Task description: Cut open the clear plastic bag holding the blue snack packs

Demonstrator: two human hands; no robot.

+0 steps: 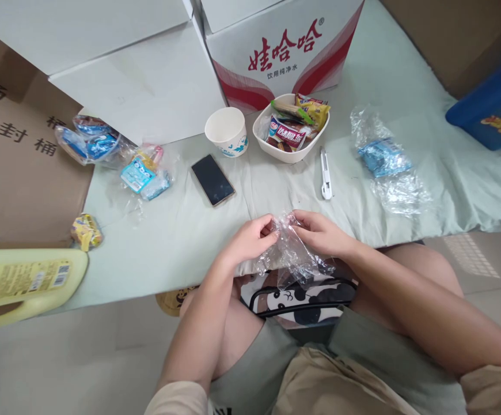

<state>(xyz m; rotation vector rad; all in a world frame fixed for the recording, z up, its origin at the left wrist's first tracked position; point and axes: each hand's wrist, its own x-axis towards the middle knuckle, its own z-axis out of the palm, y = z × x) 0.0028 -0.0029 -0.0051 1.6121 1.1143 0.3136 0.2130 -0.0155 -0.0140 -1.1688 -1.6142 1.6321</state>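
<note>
Both hands meet at the front edge of the cloth-covered surface, with a crumpled clear plastic bag (296, 256) between them. My left hand (253, 236) pinches the bag's upper left side between thumb and fingers. On the other side, my right hand (319, 231) has its fingers closed on the top of the plastic. The bag hangs down over the edge above my lap. Beyond the hands lie a black phone (213, 180) and a white box cutter (325, 176). Between and behind these stand a paper cup (227, 131) and a white bowl (291, 154) with wrapped snacks in it.
Several wrapped snacks in clear plastic (140, 170) lie at left, near a small yellow packet (86, 231) and a yellow jug (30, 282). At right are a blue packet in clear wrap (384, 158) and a blue container (492, 98). White cartons (285, 57) stand behind.
</note>
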